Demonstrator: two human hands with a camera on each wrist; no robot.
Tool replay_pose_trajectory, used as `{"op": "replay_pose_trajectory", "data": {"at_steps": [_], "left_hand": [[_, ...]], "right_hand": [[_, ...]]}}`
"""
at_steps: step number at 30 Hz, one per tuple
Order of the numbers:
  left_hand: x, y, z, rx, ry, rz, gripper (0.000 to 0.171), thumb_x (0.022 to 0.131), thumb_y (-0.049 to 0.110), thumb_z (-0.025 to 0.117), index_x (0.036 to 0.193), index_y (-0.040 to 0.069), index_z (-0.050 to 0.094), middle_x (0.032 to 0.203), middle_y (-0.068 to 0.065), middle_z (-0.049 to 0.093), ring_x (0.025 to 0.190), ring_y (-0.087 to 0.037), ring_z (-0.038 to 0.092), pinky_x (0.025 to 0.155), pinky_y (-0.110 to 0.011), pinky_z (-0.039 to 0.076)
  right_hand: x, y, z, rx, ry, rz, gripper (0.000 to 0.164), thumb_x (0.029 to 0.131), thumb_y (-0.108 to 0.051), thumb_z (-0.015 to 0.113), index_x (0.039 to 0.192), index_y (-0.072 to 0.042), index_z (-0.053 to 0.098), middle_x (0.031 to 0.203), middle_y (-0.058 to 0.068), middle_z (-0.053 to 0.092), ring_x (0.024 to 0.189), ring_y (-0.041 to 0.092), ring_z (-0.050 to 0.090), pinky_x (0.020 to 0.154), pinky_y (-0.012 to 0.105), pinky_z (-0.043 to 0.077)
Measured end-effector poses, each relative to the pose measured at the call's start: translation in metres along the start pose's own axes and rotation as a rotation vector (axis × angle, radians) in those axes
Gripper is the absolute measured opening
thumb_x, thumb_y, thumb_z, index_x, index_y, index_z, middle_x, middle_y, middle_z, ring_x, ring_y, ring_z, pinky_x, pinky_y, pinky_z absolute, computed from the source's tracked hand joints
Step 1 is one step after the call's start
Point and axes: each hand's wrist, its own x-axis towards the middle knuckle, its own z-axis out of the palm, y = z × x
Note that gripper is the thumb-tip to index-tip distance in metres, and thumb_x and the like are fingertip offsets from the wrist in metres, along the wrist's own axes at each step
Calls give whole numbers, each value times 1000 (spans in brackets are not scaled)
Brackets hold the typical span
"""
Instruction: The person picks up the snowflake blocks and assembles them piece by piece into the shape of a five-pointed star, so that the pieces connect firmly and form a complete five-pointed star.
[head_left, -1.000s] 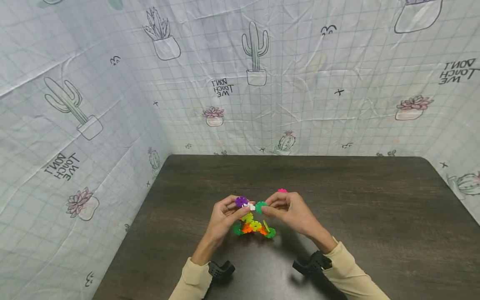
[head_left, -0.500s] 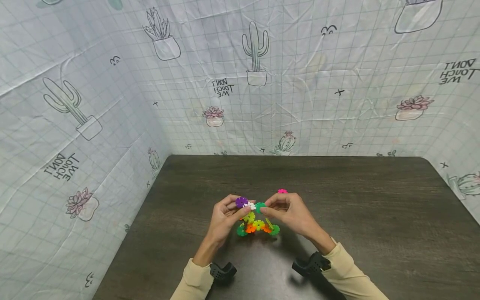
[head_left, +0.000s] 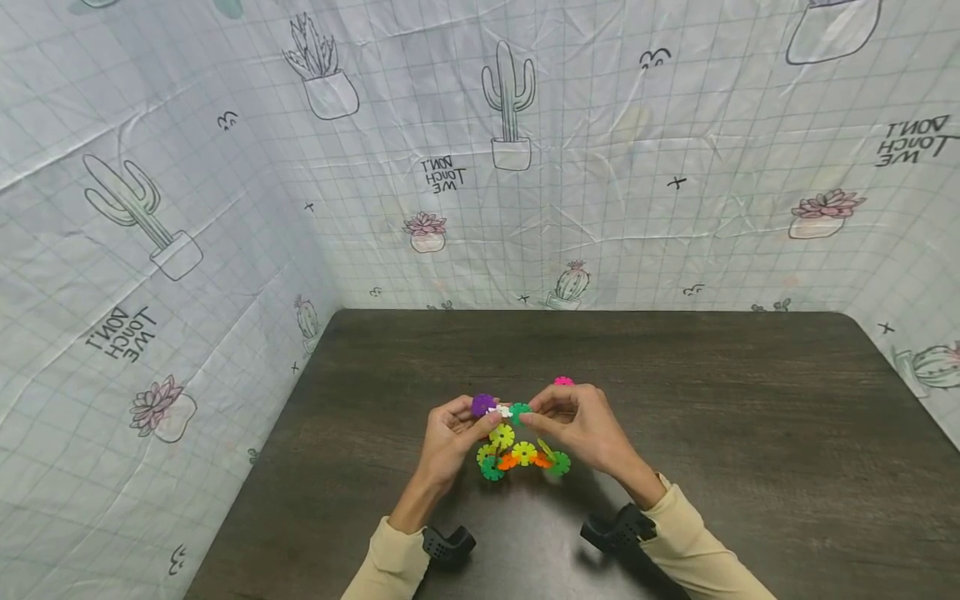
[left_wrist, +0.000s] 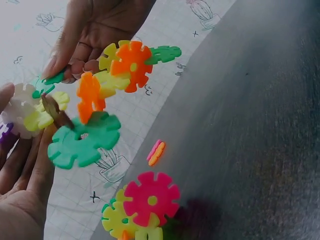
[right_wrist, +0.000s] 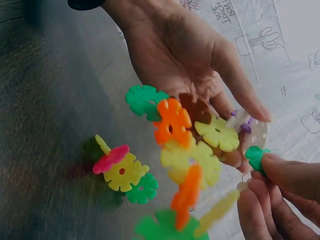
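- Left hand (head_left: 453, 435): fingers pinching a white disc (head_left: 502, 412).
- Right hand (head_left: 588, 427): fingers pinching a green disc (head_left: 518, 412), just right of the white.
- Linked discs (head_left: 523, 452): near side of both.

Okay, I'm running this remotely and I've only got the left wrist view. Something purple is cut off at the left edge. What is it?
Observer: The head view shows nearly all of it: a purple notched disc, right beside the white piece.
Operator: My picture crops the left hand as well. How does its thumb lie?
Observer: In the right wrist view it stretches out nearly straight, its tip at the white piece.
Operator: Last one: are the sleeves clear of those two pieces?
Observer: Yes. The head view shows both sleeves ending near the wrists, apart from the disc and the white piece.
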Motion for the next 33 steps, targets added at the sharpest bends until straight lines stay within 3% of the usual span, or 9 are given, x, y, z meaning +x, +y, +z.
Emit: {"op": "replay_pose_trajectory", "data": {"at_steps": [8,17,21,26,33], "left_hand": [[1,-3,-1,-24,-51,47,26,96,7,74,104,-16,67,104,-2,81,94,-12,77,82,-27,63],[0,-5,-4,-24,-34,11,30,96,9,75,106,-18,67,104,3,81,93,-9,76,80,-24,62],[1,-5,-6,-27,-37,21,31,95,6,74,105,-21,65,108,-8,81,93,-9,76,80,-24,62],[2,-4,-7,33,-67,56,23,94,4,75,102,-17,68,113,-29,75,96,-11,77,85,-26,63],[1,-4,-6,53,-57,100,19,94,5,76,101,-12,71,113,-35,73,98,-13,78,86,-27,63]], "right_hand": [[-1,1,1,-19,16,-17,7,90,-22,84,90,-18,78,83,1,76,66,21,74,61,29,60],[0,4,6,53,9,13,9,89,-18,84,90,-12,78,83,12,77,66,25,75,59,32,61],[1,5,8,68,7,12,11,89,-17,84,89,-9,78,81,11,77,65,25,74,58,32,61],[-1,3,8,-4,7,-5,12,89,-21,85,88,-11,78,78,6,76,62,20,71,57,27,58],[-1,3,12,-23,46,1,11,88,-19,85,87,-11,78,77,5,76,62,16,72,57,25,58]]}}
